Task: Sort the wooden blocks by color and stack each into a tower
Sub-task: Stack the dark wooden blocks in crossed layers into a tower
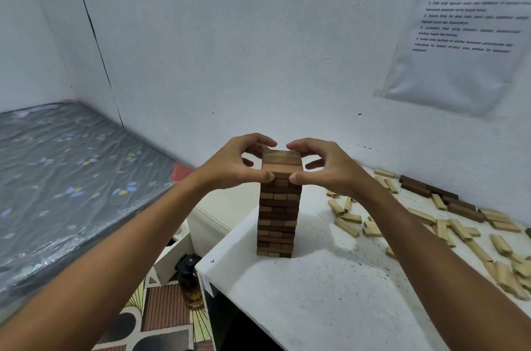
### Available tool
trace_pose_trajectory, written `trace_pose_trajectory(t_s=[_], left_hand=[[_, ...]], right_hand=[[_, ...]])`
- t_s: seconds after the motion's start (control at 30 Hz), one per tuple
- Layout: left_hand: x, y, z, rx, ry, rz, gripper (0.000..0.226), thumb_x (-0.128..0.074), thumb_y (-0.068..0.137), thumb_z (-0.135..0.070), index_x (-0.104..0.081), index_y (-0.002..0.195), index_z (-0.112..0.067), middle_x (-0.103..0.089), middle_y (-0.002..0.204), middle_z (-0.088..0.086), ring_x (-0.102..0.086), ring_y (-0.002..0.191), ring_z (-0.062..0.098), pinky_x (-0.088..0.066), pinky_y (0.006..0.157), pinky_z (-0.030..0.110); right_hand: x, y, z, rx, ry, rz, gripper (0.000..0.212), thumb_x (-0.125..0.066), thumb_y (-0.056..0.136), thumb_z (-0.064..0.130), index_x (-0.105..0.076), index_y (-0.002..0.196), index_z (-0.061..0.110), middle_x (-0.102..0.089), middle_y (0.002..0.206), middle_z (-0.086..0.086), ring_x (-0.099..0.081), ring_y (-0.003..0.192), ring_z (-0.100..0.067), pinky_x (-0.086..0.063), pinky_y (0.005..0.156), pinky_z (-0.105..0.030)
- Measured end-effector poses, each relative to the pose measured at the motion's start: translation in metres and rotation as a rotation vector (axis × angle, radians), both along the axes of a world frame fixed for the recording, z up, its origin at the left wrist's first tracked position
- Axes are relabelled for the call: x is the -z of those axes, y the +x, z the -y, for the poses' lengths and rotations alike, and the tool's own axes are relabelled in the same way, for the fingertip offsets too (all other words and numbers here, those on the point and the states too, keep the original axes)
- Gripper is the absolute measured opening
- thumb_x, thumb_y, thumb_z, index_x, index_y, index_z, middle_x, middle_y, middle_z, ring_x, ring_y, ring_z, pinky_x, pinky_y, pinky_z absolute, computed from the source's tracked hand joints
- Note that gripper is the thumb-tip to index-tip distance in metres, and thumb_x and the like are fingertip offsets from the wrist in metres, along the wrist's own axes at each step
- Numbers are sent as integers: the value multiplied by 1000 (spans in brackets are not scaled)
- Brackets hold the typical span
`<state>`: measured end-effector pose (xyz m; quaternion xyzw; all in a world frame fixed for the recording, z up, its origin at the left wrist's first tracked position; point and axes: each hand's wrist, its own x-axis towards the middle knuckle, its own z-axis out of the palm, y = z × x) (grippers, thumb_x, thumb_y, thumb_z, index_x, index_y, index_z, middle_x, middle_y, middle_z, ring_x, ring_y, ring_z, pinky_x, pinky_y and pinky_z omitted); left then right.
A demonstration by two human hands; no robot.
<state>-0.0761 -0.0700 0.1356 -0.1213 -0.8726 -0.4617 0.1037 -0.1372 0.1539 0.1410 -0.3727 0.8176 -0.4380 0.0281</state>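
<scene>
A speckled white worktop (330, 293) meets a white wall, a bed (71, 178) alongside. The dark block tower (278, 212) stands upright near the worktop's left corner; left hand (241, 163) and right hand (327, 166) pinch its top layer. Pale blocks (459, 232) lie scattered right.

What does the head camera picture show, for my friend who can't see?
Two hands, left hand and right hand, pinch the top of a dark wooden block tower on a white table. Pale loose blocks lie scattered to the right.
</scene>
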Motion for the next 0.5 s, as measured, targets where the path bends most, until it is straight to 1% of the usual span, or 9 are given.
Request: trace_pose_trajectory(t_s=[0.13,0.23,0.4,0.5], left_hand=[[1,0,1,5,0,9,67,-75,56,-49,-60,119,-32,-64,114,-6,-60,106,6,-53,88,31],[1,1,2,8,10,10,66,-76,56,-49,-60,118,-34,-64,114,-7,-60,106,6,-54,87,31],[3,3,2,17,20,23,77,-81,52,-50,-57,123,-33,-63,116,-7,-60,106,5,-54,87,29],[5,2,2,15,30,35,83,-83,50,-48,-55,126,-32,-65,116,-6,-61,107,7,-53,89,31]], right_hand=[[1,0,0,-6,6,2,60,-75,64,38,-58,122,36,-61,116,17,-55,111,2,-49,86,-23],[1,-1,-1,-8,7,6,62,-76,64,40,-56,123,37,-61,118,15,-55,113,-1,-50,88,-25],[2,-1,-2,-18,20,21,73,-79,62,42,-53,129,38,-60,121,12,-55,113,-2,-52,91,-28],[3,-1,-2,-28,20,45,79,-82,60,40,-50,132,38,-59,117,17,-56,112,0,-51,90,-26]])
